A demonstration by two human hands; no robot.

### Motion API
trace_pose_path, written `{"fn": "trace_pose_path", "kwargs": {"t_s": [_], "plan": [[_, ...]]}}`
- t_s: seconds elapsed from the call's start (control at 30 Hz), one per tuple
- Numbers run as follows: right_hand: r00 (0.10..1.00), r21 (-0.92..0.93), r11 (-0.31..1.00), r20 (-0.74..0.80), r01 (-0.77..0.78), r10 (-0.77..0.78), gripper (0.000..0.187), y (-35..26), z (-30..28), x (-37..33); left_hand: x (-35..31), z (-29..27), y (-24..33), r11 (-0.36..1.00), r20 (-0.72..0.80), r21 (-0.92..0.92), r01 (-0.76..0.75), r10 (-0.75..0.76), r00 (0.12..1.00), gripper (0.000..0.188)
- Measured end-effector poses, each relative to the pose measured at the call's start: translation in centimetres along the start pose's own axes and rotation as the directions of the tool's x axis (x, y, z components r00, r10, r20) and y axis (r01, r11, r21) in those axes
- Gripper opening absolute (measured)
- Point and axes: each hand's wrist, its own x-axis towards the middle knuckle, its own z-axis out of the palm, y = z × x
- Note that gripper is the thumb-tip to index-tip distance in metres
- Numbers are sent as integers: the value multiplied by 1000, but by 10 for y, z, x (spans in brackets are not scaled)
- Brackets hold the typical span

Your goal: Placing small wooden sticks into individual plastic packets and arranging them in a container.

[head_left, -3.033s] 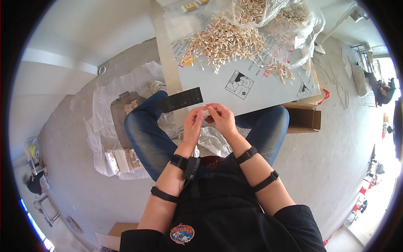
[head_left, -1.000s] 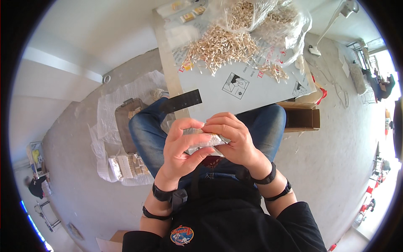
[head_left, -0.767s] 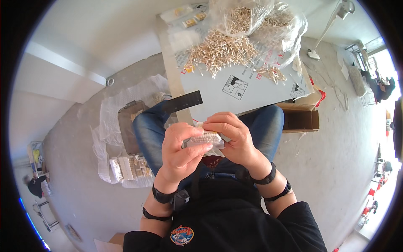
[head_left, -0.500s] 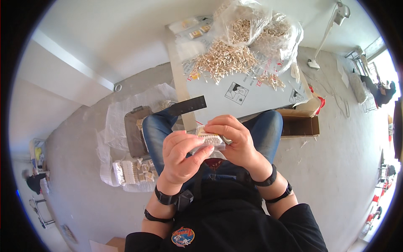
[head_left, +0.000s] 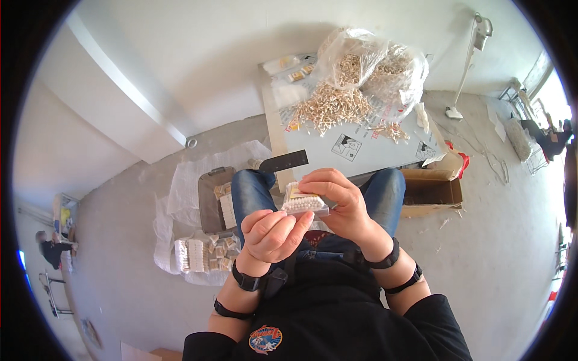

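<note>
Between my two hands, above my lap, is a small clear plastic pack of cotton swabs with a yellowish label on top. The white swab tips face me through the clear film. My left hand is closed on the pack's near left side, its fingertips along the lower edge. My right hand grips the right side, with fingers curled over the top; its thumb is partly hidden.
A heap of loose cotton swabs lies on the table, beside clear bags of more swabs. A dark flat strip juts near my left knee. Left on the floor are a grey bin and stacked swab packs; right, a cardboard box.
My left fingers have slid down from the front of the pack to its lower edge, so more of the swab tips and label shows. The whole view has shifted slightly.
</note>
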Motion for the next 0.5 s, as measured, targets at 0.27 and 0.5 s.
{"fn": "trace_pose_path", "kwargs": {"t_s": [0.27, 0.5], "plan": [[998, -17, 998, -31, 58, -59, 39, -20, -9, -5, 14, -14, 11, 996, -48, 39, -74, 76, 996, 16], [998, 26, 999, -52, 34, -33, 38, -28, -16, -13, 24, -15, 17, 998, -43, -38, -45, 44, 998, 19]]}}
